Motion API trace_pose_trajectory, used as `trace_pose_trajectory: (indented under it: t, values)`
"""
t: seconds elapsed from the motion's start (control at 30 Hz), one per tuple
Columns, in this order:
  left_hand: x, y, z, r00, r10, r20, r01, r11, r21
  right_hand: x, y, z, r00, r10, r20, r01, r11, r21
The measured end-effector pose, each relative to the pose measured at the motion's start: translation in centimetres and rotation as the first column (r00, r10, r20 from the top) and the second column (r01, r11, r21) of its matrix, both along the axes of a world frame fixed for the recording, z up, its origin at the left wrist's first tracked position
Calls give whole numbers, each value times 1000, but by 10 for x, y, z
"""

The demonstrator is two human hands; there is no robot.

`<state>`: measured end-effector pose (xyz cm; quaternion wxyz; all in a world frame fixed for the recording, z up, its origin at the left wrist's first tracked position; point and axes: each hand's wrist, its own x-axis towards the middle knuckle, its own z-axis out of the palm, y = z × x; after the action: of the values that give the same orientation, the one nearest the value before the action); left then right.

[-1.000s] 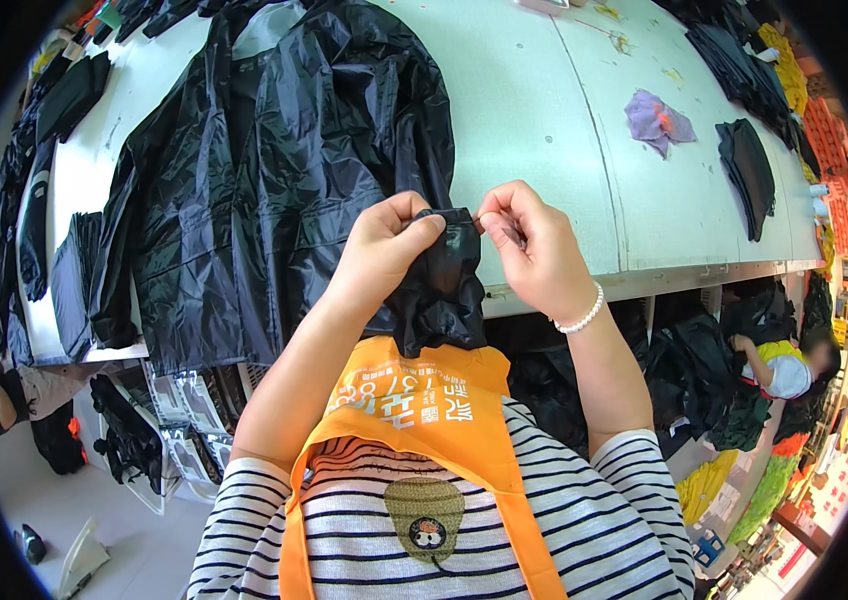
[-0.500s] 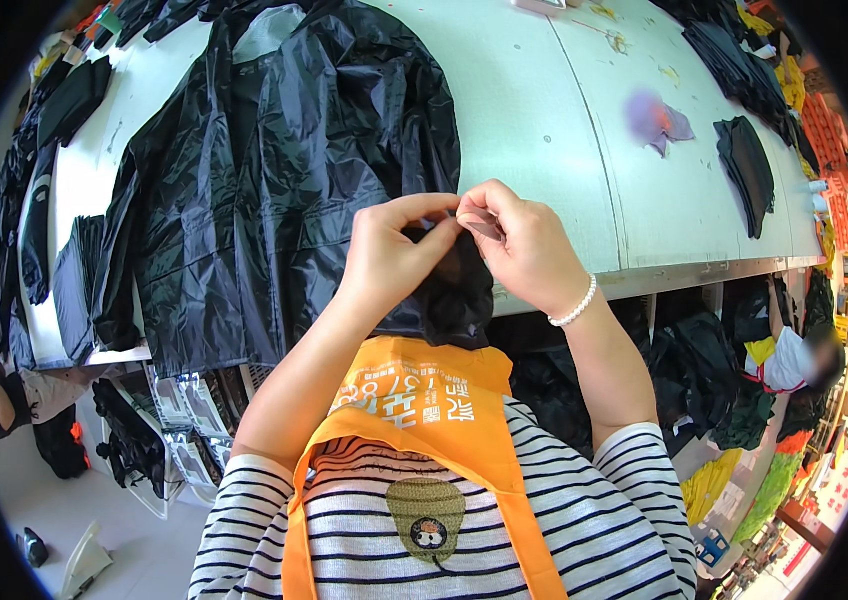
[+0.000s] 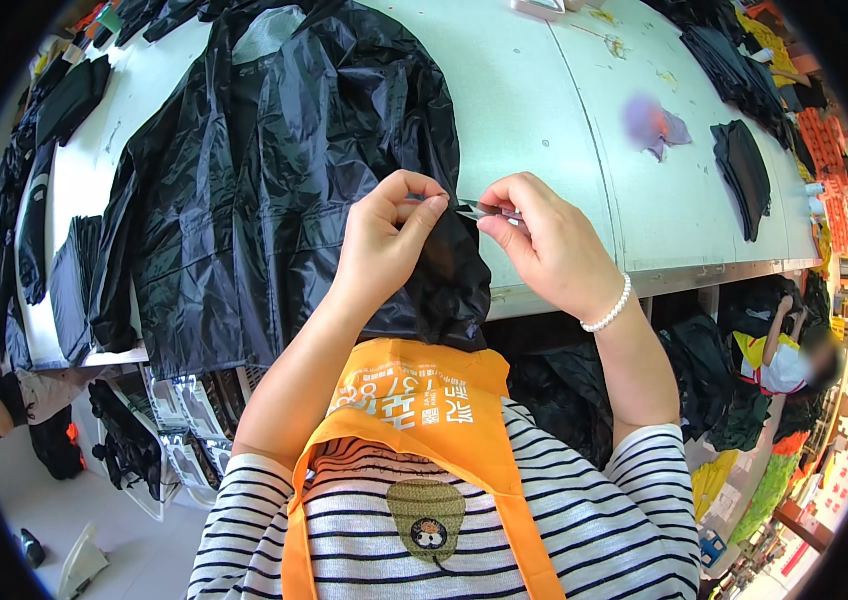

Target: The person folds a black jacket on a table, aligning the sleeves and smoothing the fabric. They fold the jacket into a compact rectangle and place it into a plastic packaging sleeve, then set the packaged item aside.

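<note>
A shiny black jacket (image 3: 274,190) is spread over the white table, and a bunched part of it (image 3: 449,290) hangs at the front edge by my body. Over its right side my left hand (image 3: 389,235) is closed, thumb and forefinger pinched together; what is between the fingertips is too small to make out. Just to the right, my right hand (image 3: 554,240) grips small metal thread snips (image 3: 489,211), blades pointing left at the left fingertips. A narrow gap separates the two hands.
Folded black garments (image 3: 744,180) lie on the table's right side, near a small purple cloth (image 3: 662,130). More dark clothing (image 3: 74,100) is piled at the left. Bundled dark fabric (image 3: 559,385) fills the space under the table. Another person (image 3: 779,355) is at the far right.
My hands have drawn apart, the right moving right and slightly down. The snips' blades now show between them. At the far right, the other person's arm has risen.
</note>
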<state>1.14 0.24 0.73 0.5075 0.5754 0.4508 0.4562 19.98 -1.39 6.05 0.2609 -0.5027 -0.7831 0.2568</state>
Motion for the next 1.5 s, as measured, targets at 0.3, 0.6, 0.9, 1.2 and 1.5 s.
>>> trace_pose_trajectory:
  t: [0.3, 0.6, 0.9, 1.2, 1.5]
  values:
    - [-1, 1, 0, 998, -26, -61, 29, 998, 55, -5, 9, 12, 990, 62, 130, -64, 998, 10]
    - [-1, 1, 7, 991, -37, -131, 41, 999, 28, -8, 12, 16, 977, 93, 192, -96, 995, 5]
    - [2, 0, 5, 987, -43, -157, 51, 998, 49, -7, 14, 19, 960, 107, 257, -113, 994, 5]
    - [2, -3, 13, 979, -77, -189, 73, 997, -23, -7, 13, 21, 953, 112, 282, -112, 994, -16]
    - [4, -4, 7, 988, -78, -131, 76, 997, -18, -4, 14, 22, 957, 103, 271, -84, 993, -80]
